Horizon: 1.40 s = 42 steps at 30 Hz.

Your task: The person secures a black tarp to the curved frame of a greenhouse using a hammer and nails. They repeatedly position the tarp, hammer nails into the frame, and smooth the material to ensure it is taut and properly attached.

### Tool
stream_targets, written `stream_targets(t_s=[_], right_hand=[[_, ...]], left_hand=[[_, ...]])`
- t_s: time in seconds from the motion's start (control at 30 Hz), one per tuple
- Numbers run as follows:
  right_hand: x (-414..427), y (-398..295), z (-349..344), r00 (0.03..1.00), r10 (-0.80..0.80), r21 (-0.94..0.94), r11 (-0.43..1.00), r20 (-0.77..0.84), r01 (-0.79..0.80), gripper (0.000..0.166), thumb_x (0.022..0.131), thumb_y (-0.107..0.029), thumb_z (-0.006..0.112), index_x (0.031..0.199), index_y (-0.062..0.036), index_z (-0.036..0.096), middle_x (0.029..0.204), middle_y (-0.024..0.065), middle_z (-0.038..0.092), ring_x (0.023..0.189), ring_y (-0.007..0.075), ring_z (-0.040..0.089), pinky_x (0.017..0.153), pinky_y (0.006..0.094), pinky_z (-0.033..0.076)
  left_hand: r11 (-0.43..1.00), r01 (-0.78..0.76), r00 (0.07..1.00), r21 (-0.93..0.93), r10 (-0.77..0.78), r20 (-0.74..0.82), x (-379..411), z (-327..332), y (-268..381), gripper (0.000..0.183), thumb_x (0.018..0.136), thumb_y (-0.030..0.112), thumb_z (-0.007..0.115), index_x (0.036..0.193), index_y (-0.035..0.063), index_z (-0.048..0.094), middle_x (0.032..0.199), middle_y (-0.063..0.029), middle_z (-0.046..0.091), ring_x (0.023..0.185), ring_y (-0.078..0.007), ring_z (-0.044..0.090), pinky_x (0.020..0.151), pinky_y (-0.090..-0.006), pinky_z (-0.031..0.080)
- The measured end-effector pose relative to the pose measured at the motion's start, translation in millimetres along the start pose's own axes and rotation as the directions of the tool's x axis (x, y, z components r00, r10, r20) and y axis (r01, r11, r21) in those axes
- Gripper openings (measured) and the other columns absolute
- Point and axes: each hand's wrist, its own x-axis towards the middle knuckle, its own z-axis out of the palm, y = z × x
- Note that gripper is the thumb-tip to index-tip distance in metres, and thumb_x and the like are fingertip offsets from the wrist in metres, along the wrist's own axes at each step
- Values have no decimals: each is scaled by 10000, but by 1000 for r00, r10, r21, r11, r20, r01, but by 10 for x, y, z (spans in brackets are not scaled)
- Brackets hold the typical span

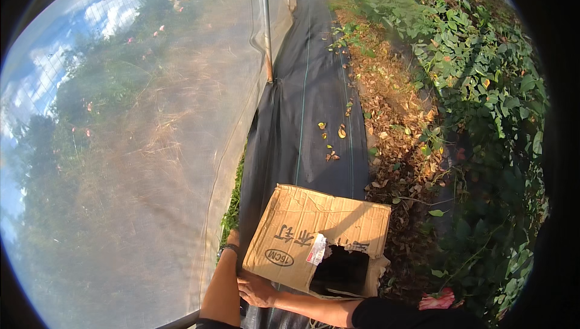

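My left hand [233, 237] reaches down into the strip of grass [234, 197] between the plastic film wall [181, 193] and the black weed-barrier fabric [281, 157]. A dark band circles that wrist, and the fingers are mostly hidden. My right hand [257, 289] is low beside my left forearm, over the fabric's left edge, with bent fingers whose tips I cannot see clearly. Just beyond it lies a worn cardboard box [290, 220], bearing printed writing and a torn label [316, 249]. A ragged hole [342, 270] in its top shows only a dark inside.
A metal post [266, 25] rises along the film wall. Yellowed leaves [341, 130] dot the fabric, and dry leaf litter [398, 120] borders it on the right. Leafy rose bushes [494, 75] crowd the right side; a pink bloom [436, 299] hangs near my right sleeve.
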Motion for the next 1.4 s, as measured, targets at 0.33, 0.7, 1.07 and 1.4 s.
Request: stream_targets(t_s=[0.33,0.7,1.07,1.4], right_hand=[[204,5,42,986,114,280,949,118,-143,534,947,-229,687,1410,-30,511,1463,129,540,1368,255,492,1159,433,358],[46,463,373,982,98,731,657,164,-187,703,961,-225,730,1563,-81,396,1533,108,473,1465,229,408,1245,455,258],[780,-180,-194,964,145,-94,987,224,-127,282,794,1,561,1023,-12,725,1138,165,710,1153,383,621,995,444,505],[798,52,0,902,358,460,775,243,-432,369,836,-50,624,1174,41,743,1103,142,750,1054,216,682,961,311,503]], left_hand=[[887,446,882,-119,-458,-107,-704,-788,1170,686,995,590,462,1225,3,734,1318,-268,663,1275,-414,616,1096,-502,450],[865,-354,821,-356,105,-561,-2237,-1021,1550,498,1030,190,562,1475,-22,492,1463,-276,535,1360,-440,505,1152,-473,393],[896,-118,898,-428,-88,-431,-4196,-597,47,200,880,-58,548,957,17,717,932,-156,726,896,-311,709,816,-406,548],[929,-84,877,-359,-102,-470,-3106,-387,-524,468,1024,120,472,1475,2,519,1287,-275,656,1217,-383,624,1048,-428,465]])
